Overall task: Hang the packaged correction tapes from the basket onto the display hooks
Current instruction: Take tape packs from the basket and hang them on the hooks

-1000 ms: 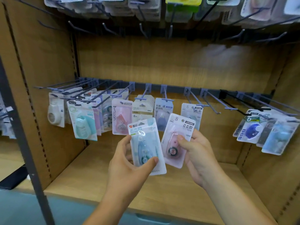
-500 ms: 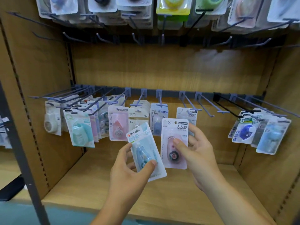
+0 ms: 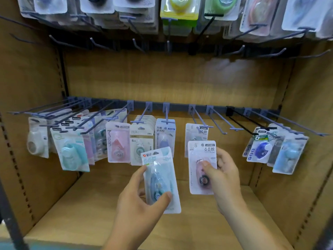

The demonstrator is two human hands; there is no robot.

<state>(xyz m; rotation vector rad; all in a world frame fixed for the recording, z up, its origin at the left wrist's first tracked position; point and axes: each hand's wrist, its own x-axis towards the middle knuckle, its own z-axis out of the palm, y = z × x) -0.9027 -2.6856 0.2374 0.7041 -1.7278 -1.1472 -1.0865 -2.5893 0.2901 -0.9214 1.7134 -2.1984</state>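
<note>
Tapes: blue pack [image 3: 160, 179] centre frame, pink pack [image 3: 200, 159] just right.
Left hand [image 3: 142, 201]: clamped on blue pack.
Right hand [image 3: 225, 177]: pinches pink pack, thumb over blister.
Top-row packs [image 3: 137, 15]: I see them cropped, blurred.

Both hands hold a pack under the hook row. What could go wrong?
1. The left hand grips the blue pack low and tilted; it may slip out.
2. The right hand holds the pink pack by its side; its hang hole could miss the hook above.
</note>
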